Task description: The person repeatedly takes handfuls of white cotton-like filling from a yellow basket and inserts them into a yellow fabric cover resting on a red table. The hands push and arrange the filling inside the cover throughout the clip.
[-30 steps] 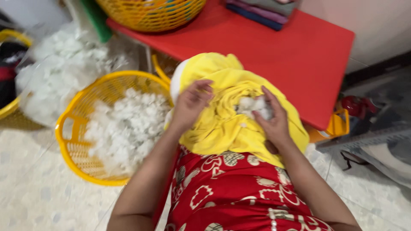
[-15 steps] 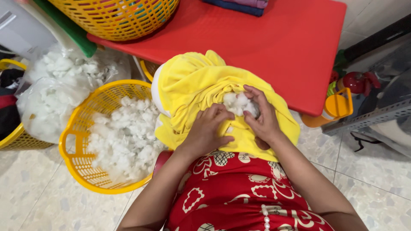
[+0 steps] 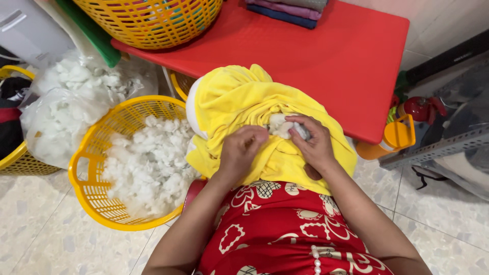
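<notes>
Stuffing step here: both hands, left hand [image 3: 239, 153] and right hand [image 3: 313, 145], have fingers pinched on white stuffing [image 3: 280, 125] at the opening of the yellow cover [image 3: 239, 99] on the lap. Probably needs pushing deeper, then more from the yellow basket [image 3: 86, 175].

Packages only: one clear bag, one bottle; no labels, signs or screens show.

A clear plastic bag [image 3: 76, 102], bulging and crumpled, lies at about nine to ten o'clock, full of white fluffy stuffing, just beside the yellow basket's rim. At about three o'clock, under the red table's edge, stands a yellow-orange plastic bottle [image 3: 389, 142] with a handle, partly hidden; its front cannot be seen.
</notes>
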